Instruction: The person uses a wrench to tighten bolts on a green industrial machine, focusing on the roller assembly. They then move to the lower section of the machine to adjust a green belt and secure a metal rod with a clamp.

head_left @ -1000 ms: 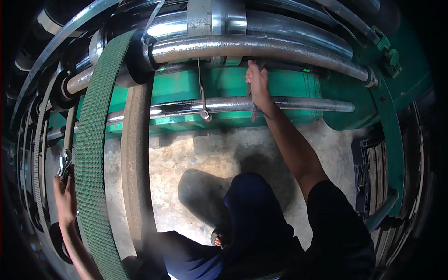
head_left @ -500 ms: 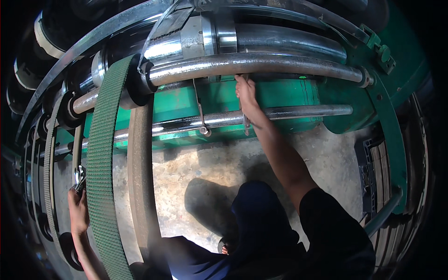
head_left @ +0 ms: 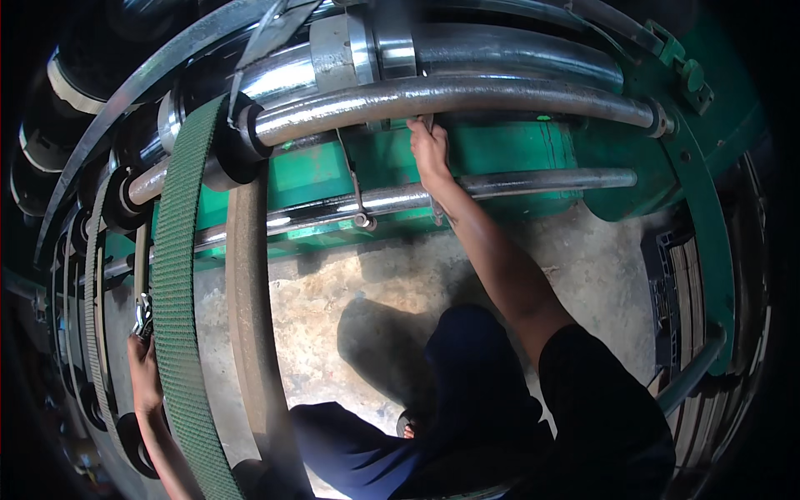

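My right hand (head_left: 430,152) is closed round a thin metal bar (head_left: 437,213), just below the thick upper steel shaft (head_left: 467,93). The bar's lower end shows by the thinner lower shaft (head_left: 517,182); my fingers hide its middle. To the left of it hangs a similar thin bar (head_left: 356,179), ending in a bolted joint at the lower shaft. At the far left, beyond the wide green woven belt (head_left: 177,275), my left hand (head_left: 145,373) is closed on a shiny metal wrench (head_left: 142,313) whose head points up. The wrench's handle is hidden in the fingers.
A brown belt (head_left: 248,317) runs down beside the green one, and black pulley wheels (head_left: 237,142) sit on the upper shaft. Behind are large polished rollers (head_left: 508,58). A green side arm (head_left: 704,233) and a black plastic pallet (head_left: 662,292) stand at the right, above a concrete floor (head_left: 308,308).
The whole machine sits slightly higher in the picture. My right hand stays on the thin bar and my left hand still holds the wrench. My legs have shifted a little.
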`<action>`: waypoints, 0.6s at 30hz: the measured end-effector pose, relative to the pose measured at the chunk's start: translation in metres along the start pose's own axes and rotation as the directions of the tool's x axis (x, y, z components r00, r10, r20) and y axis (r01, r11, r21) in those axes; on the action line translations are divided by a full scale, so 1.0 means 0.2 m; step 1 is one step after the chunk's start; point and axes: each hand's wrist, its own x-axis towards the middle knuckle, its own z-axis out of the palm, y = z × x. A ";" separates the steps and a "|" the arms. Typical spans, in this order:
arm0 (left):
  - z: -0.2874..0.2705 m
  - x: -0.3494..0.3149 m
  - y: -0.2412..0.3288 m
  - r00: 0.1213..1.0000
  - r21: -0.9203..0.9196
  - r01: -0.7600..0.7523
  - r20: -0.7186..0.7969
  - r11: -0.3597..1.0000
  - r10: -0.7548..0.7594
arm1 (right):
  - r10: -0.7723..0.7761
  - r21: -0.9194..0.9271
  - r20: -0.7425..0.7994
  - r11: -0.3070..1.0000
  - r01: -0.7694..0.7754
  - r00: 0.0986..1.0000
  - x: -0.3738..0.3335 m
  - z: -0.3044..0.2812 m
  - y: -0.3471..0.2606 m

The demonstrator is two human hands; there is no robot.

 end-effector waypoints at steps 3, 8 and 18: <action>-0.05 -0.01 -0.04 0.993 -0.073 0.071 0.103 0.995 -0.064 | 0.223 0.042 -0.005 0.974 -0.223 0.975 0.01 0.05 -0.04; 0.02 -0.03 0.02 0.998 0.020 -0.056 0.022 0.998 0.055 | -0.033 -0.017 -0.028 0.999 0.033 0.999 -0.06 0.07 0.00; -0.06 -0.03 -0.10 0.997 0.048 0.017 0.079 0.999 -0.021 | 0.110 -0.107 0.182 0.990 -0.092 0.977 -0.01 0.05 0.07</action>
